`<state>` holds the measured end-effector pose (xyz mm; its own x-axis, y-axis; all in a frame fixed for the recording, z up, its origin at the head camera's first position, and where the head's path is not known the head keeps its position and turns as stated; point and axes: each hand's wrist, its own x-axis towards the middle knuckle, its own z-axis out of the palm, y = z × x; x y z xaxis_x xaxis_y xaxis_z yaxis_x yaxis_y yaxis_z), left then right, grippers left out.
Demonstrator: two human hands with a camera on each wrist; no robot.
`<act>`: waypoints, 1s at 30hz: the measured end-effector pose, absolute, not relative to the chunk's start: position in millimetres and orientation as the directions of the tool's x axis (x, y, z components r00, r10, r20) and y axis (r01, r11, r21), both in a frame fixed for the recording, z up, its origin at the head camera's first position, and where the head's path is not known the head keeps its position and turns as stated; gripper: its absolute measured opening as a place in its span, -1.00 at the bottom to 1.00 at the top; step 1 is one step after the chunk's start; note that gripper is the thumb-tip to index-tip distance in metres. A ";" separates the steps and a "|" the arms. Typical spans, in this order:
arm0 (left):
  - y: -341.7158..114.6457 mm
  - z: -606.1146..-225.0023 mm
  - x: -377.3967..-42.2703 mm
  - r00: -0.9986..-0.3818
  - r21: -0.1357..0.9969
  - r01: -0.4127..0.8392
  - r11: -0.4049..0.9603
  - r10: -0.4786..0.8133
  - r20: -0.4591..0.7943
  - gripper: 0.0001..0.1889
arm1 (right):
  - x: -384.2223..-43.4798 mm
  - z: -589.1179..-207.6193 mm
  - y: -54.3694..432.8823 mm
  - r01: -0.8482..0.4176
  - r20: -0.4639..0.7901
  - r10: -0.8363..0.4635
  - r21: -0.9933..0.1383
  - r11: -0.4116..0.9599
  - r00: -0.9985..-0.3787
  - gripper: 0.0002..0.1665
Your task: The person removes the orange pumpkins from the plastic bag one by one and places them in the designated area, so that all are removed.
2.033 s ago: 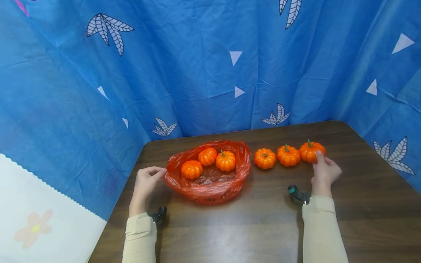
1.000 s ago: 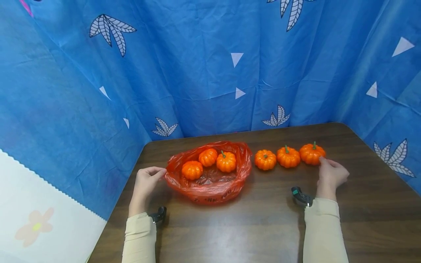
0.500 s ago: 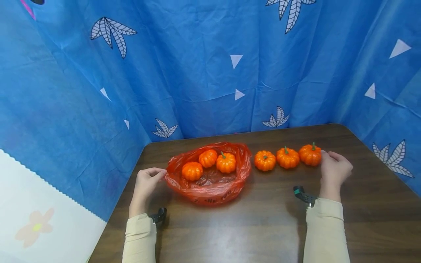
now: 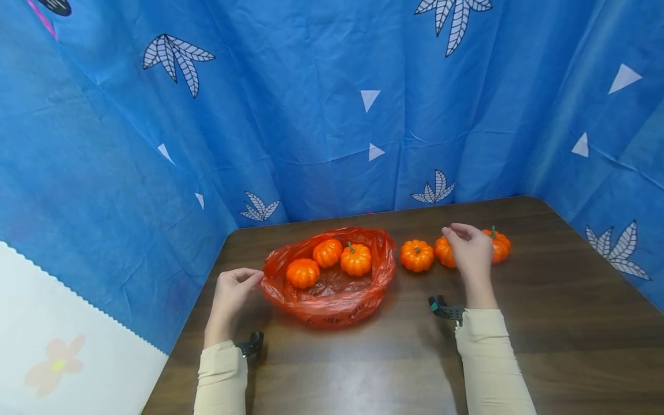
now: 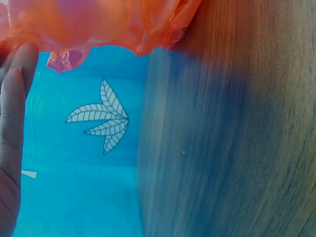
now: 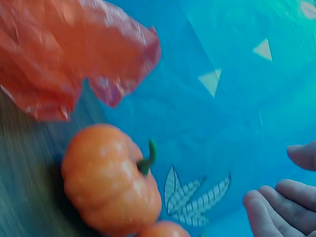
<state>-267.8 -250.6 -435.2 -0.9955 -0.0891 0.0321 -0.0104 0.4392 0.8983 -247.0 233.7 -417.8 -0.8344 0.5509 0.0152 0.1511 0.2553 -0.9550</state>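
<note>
My left hand (image 4: 231, 297) pinches the left rim of a red plastic bag (image 4: 337, 310) on the table. Inside the bag lie three small orange pumpkins, one at the left (image 4: 303, 273), one at the back (image 4: 327, 253) and a green-stemmed one (image 4: 355, 259). To its right stand three more in a row: a near pumpkin (image 4: 417, 256), a middle pumpkin (image 4: 443, 252) and a far-right pumpkin (image 4: 501, 246). My right hand (image 4: 473, 256) hovers before the last two, partly covering them. In the right wrist view its fingers (image 6: 284, 212) are parted from the thumb, holding nothing.
The brown wooden table (image 4: 353, 374) runs back to a blue patterned curtain (image 4: 332, 144). At the left hangs white cloth with a flower print (image 4: 57, 366). A black wrist device sits on each arm, the right one (image 4: 445, 310) jutting inward.
My right hand has let go of the far-right pumpkin, drawn back rightward, then swung left across the row. That pumpkin stands beside the middle one. My left hand stays on the bag.
</note>
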 end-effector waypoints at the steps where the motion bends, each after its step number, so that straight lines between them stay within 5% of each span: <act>1: -250.2 -435.2 -267.9 -0.995 0.901 -0.012 0.434 -0.090 0.030 -0.67 | -247.2 -416.2 230.0 0.135 0.031 0.523 -0.952 0.276 -0.852 -0.35; 16: -251.9 -431.1 -267.5 -0.996 0.896 -0.026 0.443 -0.089 0.016 -0.66 | -254.2 -406.4 161.2 -0.052 0.112 0.183 -0.951 0.306 -0.977 -0.46; 30: -250.9 -434.7 -269.4 -0.995 0.886 -0.008 0.464 -0.089 0.038 -0.69 | -259.9 -417.6 117.8 -0.096 0.129 0.094 -0.950 0.298 -0.987 -0.50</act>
<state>-269.4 -250.9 -434.7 -0.9953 -0.0887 0.0376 -0.0079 0.4637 0.8860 -259.9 117.8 -417.6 -0.9872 0.0942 0.1290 -0.0957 0.2979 -0.9498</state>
